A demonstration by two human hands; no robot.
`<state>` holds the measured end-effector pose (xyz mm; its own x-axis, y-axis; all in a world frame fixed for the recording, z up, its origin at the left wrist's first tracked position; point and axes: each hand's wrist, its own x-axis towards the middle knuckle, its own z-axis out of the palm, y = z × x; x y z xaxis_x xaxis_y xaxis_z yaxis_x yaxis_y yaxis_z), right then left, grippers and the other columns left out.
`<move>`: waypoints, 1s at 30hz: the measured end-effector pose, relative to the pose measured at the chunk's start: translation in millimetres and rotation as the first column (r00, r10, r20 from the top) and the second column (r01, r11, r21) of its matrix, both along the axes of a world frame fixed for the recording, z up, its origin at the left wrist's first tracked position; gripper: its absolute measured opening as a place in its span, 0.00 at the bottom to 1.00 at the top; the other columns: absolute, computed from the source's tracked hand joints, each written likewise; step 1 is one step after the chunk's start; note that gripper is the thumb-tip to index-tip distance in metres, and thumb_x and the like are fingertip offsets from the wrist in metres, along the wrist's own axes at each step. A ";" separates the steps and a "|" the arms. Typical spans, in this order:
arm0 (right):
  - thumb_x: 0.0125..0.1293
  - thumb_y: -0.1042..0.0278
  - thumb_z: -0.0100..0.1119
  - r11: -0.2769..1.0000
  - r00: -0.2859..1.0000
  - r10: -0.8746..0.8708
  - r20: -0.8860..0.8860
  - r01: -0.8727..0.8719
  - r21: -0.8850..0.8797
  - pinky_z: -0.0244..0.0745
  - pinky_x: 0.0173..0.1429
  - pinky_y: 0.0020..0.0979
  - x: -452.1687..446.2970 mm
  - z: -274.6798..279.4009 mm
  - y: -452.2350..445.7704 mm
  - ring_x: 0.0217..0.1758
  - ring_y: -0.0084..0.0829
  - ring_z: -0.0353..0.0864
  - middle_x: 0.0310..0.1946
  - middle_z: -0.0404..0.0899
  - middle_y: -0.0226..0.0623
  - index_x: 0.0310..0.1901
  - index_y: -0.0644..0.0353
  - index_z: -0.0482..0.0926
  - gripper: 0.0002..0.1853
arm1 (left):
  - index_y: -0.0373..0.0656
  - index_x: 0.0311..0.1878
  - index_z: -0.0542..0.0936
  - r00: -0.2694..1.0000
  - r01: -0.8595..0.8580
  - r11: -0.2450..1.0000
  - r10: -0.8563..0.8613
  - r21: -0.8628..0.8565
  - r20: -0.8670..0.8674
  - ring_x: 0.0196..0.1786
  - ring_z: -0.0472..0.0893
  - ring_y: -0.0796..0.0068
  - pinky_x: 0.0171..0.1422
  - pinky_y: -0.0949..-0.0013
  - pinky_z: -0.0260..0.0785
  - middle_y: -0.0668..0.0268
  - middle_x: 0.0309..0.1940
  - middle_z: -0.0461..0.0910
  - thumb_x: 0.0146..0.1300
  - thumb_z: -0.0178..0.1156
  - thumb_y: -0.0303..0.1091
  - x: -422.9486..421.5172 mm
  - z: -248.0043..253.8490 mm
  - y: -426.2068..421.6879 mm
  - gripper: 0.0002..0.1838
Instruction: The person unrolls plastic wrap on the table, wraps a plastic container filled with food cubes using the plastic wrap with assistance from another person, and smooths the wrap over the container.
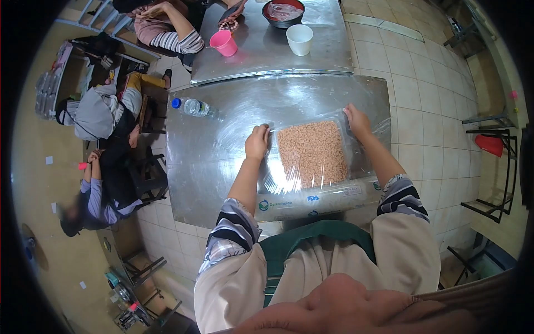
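A square tray of small light-brown pieces [312,153], perhaps nuts or grains, lies on the metal table before me. Clear plastic wrap [362,158] stretches over it from a long printed cling-film box [300,205] at the table's near edge. My left hand [257,142] is closed at the tray's left side, fingers curled on the edge of the wrap. Beyond the tray's far right corner, my right hand [357,121] pinches the wrap's other side. The pieces show through the film; the fingertips are partly hidden.
A clear bottle with a blue cap [194,107] lies at the table's far left. On the adjoining table stand a pink cup [223,43], a white cup [300,40] and a dark bowl [282,12]. Several people sit to the left and far left.
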<state>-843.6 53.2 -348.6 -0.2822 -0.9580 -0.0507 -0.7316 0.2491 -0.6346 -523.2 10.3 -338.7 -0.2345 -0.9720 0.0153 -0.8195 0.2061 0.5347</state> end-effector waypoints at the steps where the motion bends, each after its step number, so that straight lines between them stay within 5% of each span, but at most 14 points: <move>1: 0.61 0.59 0.43 1.000 0.999 0.011 0.033 -0.011 -0.001 0.65 0.34 0.43 0.8 1.1 7.3 0.33 0.50 0.72 0.26 0.74 0.47 0.36 0.56 0.68 0.11 | 0.48 0.37 0.72 0.999 0.050 0.999 -0.050 -0.017 0.015 0.34 0.74 0.57 0.36 0.61 0.66 0.61 0.32 0.73 0.59 0.47 0.39 2.2 0.2 6.8 0.08; 7: 0.59 0.68 0.45 0.997 0.976 0.065 0.208 -0.072 0.027 0.65 0.32 0.39 13.1 7.8 48.8 0.30 0.50 0.72 0.26 0.73 0.49 0.33 0.61 0.68 0.06 | 0.42 0.35 0.75 0.965 0.184 0.983 -0.181 -0.006 -0.190 0.34 0.72 0.57 0.39 0.62 0.64 0.59 0.29 0.71 0.55 0.52 0.31 13.8 10.7 36.2 0.06; 14: 0.55 0.73 0.46 0.955 0.941 0.282 0.188 -0.294 0.041 0.65 0.38 0.37 6.7 13.0 69.5 0.34 0.47 0.71 0.31 0.73 0.48 0.31 0.62 0.71 0.04 | 0.41 0.36 0.76 0.949 0.283 0.959 -0.279 0.009 -0.144 0.43 0.70 0.62 0.47 0.66 0.61 0.63 0.35 0.74 0.54 0.50 0.28 30.3 7.6 50.2 0.08; 16: 0.54 0.73 0.47 0.937 0.918 0.338 0.208 -0.348 0.011 0.65 0.41 0.35 1.5 12.5 69.6 0.35 0.46 0.71 0.34 0.73 0.48 0.33 0.63 0.72 0.07 | 0.38 0.42 0.74 0.836 0.277 0.911 -0.072 0.305 -0.544 0.51 0.69 0.65 0.53 0.68 0.60 0.60 0.40 0.74 0.51 0.49 0.26 36.0 -9.2 48.2 0.13; 17: 0.54 0.73 0.47 0.937 0.917 0.340 0.207 -0.349 0.008 0.65 0.41 0.35 -1.2 8.0 68.3 0.35 0.46 0.71 0.34 0.73 0.48 0.33 0.63 0.72 0.07 | 0.38 0.42 0.74 0.836 0.275 0.913 -0.073 0.301 -0.543 0.51 0.69 0.65 0.53 0.68 0.60 0.60 0.40 0.74 0.51 0.49 0.26 38.1 -16.1 47.4 0.13; 18: 0.55 0.70 0.46 0.934 0.887 0.358 0.293 -0.339 -0.116 0.64 0.42 0.35 -1.6 4.9 65.3 0.34 0.45 0.71 0.33 0.73 0.48 0.33 0.65 0.72 0.08 | 0.38 0.44 0.74 0.614 0.360 0.758 0.246 0.544 -0.750 0.51 0.69 0.67 0.54 0.69 0.59 0.60 0.40 0.74 0.54 0.48 0.29 37.9 -15.5 46.2 0.14; 19: 0.56 0.68 0.46 0.920 0.845 0.384 0.372 -0.314 -0.236 0.64 0.42 0.34 -1.9 1.9 63.7 0.33 0.44 0.71 0.33 0.73 0.49 0.34 0.67 0.72 0.10 | 0.39 0.46 0.73 0.337 0.519 0.537 0.587 0.665 -0.736 0.51 0.69 0.69 0.55 0.70 0.58 0.61 0.41 0.74 0.57 0.48 0.32 38.2 -14.9 45.1 0.14; 20: 0.56 0.68 0.46 0.918 0.844 0.388 0.370 -0.317 -0.239 0.64 0.42 0.34 -4.7 -0.1 63.9 0.33 0.44 0.71 0.33 0.73 0.49 0.34 0.67 0.72 0.10 | 0.39 0.46 0.73 0.335 0.518 0.541 0.585 0.663 -0.739 0.51 0.69 0.69 0.55 0.70 0.58 0.61 0.41 0.74 0.57 0.48 0.32 37.1 -14.8 44.0 0.14; 22: 0.60 0.62 0.43 0.960 0.855 0.054 0.516 -0.188 0.210 0.64 0.41 0.35 3.4 25.6 61.7 0.32 0.42 0.71 0.31 0.73 0.51 0.33 0.69 0.72 0.15 | 0.39 0.43 0.73 0.631 0.249 0.618 0.481 0.746 -0.609 0.43 0.71 0.74 0.49 0.72 0.61 0.65 0.35 0.74 0.62 0.45 0.39 23.3 5.7 45.4 0.15; 25: 0.63 0.57 0.39 0.994 0.910 0.083 0.407 -0.107 0.037 0.63 0.39 0.35 22.8 27.7 62.2 0.30 0.43 0.71 0.27 0.72 0.51 0.32 0.67 0.71 0.18 | 0.39 0.36 0.73 0.805 0.089 0.754 0.330 0.651 -0.493 0.32 0.70 0.80 0.39 0.76 0.63 0.70 0.27 0.72 0.64 0.43 0.42 10.9 13.2 52.5 0.16; 28: 0.64 0.56 0.38 0.998 0.949 0.035 0.314 -0.049 0.036 0.63 0.37 0.32 32.3 16.6 66.2 0.27 0.31 0.65 0.23 0.68 0.43 0.31 0.65 0.67 0.18 | 0.39 0.31 0.72 0.781 0.057 0.765 0.367 0.642 -0.506 0.24 0.67 0.84 0.31 0.78 0.62 0.73 0.21 0.69 0.64 0.43 0.41 6.2 12.4 56.1 0.15; 30: 0.64 0.57 0.39 0.999 0.947 -0.021 0.319 0.006 0.047 0.63 0.36 0.34 36.7 11.8 68.1 0.27 0.36 0.66 0.22 0.68 0.47 0.30 0.65 0.66 0.17 | 0.39 0.30 0.72 0.747 0.039 0.779 0.393 0.626 -0.535 0.23 0.66 0.84 0.29 0.79 0.62 0.73 0.20 0.68 0.64 0.43 0.41 -0.3 10.8 59.3 0.15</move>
